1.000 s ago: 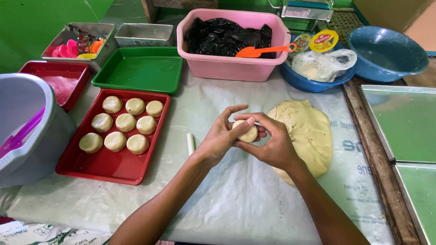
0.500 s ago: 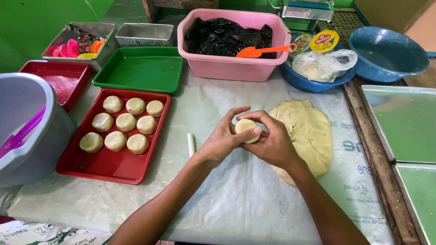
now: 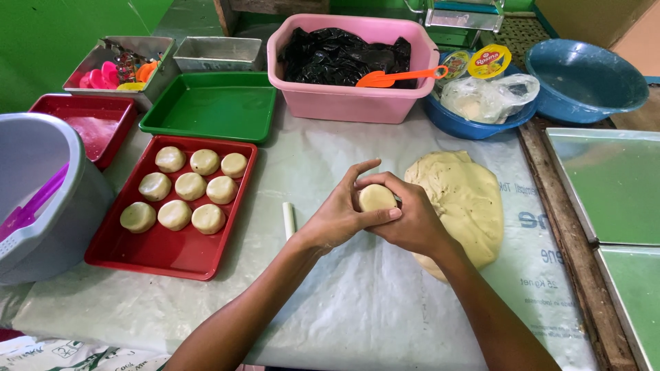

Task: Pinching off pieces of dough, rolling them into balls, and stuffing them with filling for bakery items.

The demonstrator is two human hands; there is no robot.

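A pale round dough ball (image 3: 376,197) sits between both of my hands above the table. My left hand (image 3: 338,214) cups it from the left, and my right hand (image 3: 412,220) wraps it from the right. Just to the right lies a large flat mass of dough (image 3: 467,199) on the plastic-covered table (image 3: 330,302). A red tray (image 3: 165,251) at the left holds several shaped dough rounds (image 3: 189,185) in rows. A small white stick (image 3: 289,218) lies beside my left wrist.
A grey bucket (image 3: 41,199) stands at far left. Behind are an empty green tray (image 3: 210,106), a second red tray (image 3: 96,127), a pink tub (image 3: 350,99) of black filling with an orange scoop (image 3: 395,77), blue bowls (image 3: 584,72), metal tins, and metal trays (image 3: 612,185) at right.
The dough ball has been turned and closed between my hands; it now shows a smooth rounded top. My hands stayed in the same spot.
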